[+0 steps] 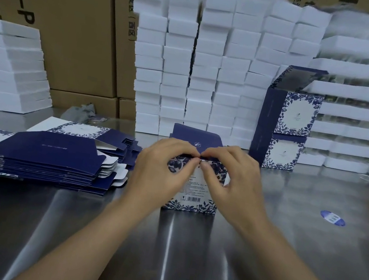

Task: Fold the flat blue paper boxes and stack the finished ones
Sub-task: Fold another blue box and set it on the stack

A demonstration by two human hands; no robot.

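**Step in hand.** Closing of one blue paper box (194, 196), upright at the centre of the steel table (163, 244), directly ahead. Held at its near top edge by both hands: left hand (162, 170) and right hand (232, 178) each pinching that edge between thumb and curled fingertips, meeting at mid-edge. Lid flap (196, 136) upright behind the fingers, not yet folded down. Side tabs hidden under the fingers.

**Procedure (judgement).**
- Keep the base flat on the table; press straight down, not sideways.
- Crease along the scored line from mid-edge outward to both corners.
- Tuck any side tabs inward before lowering the lid flap.
- Avoid squeezing the walls: thin card, likely to dent.
- Seat the lid tongue fully before releasing.

**Count.**
- Being folded: one.
- Finished boxes (285, 131): two, stacked one on the other at right rear, well apart from the hands; upper one with its flap up.
- Flat blanks (39, 156): one fanned pile at left; sheets too thin to count.
- White foam blocks (203, 70): several tall columns behind; too many to count.
- Round blue sticker (332, 218): one.
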